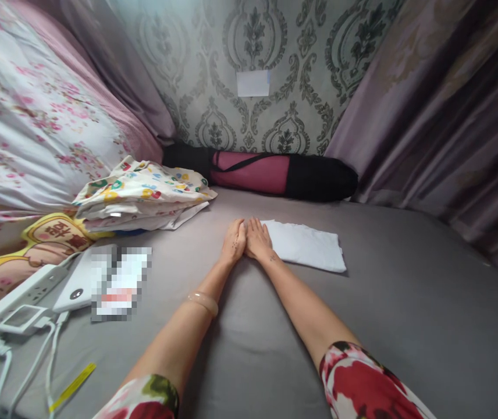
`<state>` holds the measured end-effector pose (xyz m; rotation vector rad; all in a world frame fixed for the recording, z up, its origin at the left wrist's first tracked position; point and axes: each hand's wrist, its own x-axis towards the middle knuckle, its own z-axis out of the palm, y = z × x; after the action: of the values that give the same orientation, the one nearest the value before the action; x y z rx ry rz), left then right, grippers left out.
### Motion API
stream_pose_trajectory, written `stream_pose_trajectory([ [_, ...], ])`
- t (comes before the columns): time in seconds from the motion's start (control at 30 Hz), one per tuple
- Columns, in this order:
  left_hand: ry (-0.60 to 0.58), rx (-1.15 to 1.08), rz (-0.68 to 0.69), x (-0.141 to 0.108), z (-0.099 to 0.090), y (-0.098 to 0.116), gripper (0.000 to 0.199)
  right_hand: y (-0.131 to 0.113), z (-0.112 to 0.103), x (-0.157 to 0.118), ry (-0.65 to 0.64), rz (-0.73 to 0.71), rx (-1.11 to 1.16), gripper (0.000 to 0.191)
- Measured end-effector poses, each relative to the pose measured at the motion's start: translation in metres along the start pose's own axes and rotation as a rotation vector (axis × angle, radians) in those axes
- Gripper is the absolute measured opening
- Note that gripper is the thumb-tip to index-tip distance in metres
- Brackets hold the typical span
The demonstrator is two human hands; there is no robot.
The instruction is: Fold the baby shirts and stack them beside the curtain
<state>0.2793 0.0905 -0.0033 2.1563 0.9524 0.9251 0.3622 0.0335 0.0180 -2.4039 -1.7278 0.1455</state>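
We see the folded white cloth (308,245) on the grey bedsheet (406,279), its left end overlapped by the right hand (258,238) — fingers straight, close together, gripping nothing visible. Left hand (234,241) sits edge-on beside it, fingers together; can't tell if it holds anything. Risks, as we judge: a sideways push could ruck the sheet or skew the cloth's layers, loose friction being the cause; a wide left sweep could snag the white cables (35,372). Edges: clothes pile (144,195) left, pink-and-black carry bag (249,173) behind — most room runs right and nearer us.
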Motion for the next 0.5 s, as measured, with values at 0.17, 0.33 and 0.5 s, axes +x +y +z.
stream_pose_trajectory([
  [0.17, -0.056, 0.047, 0.094, -0.002, -0.001, 0.002, 0.049, 0.000, -0.001, 0.000, -0.043, -0.009, 0.015, 0.062],
  [0.33, -0.116, 0.128, 0.141, -0.005, 0.000, 0.002, 0.052, 0.021, -0.024, -0.006, 0.002, 0.054, 0.156, 0.059],
  [0.5, -0.237, 0.293, 0.209, -0.011, 0.003, 0.008, 0.052, 0.061, -0.032, -0.026, 0.086, 0.083, 0.034, 0.058],
])
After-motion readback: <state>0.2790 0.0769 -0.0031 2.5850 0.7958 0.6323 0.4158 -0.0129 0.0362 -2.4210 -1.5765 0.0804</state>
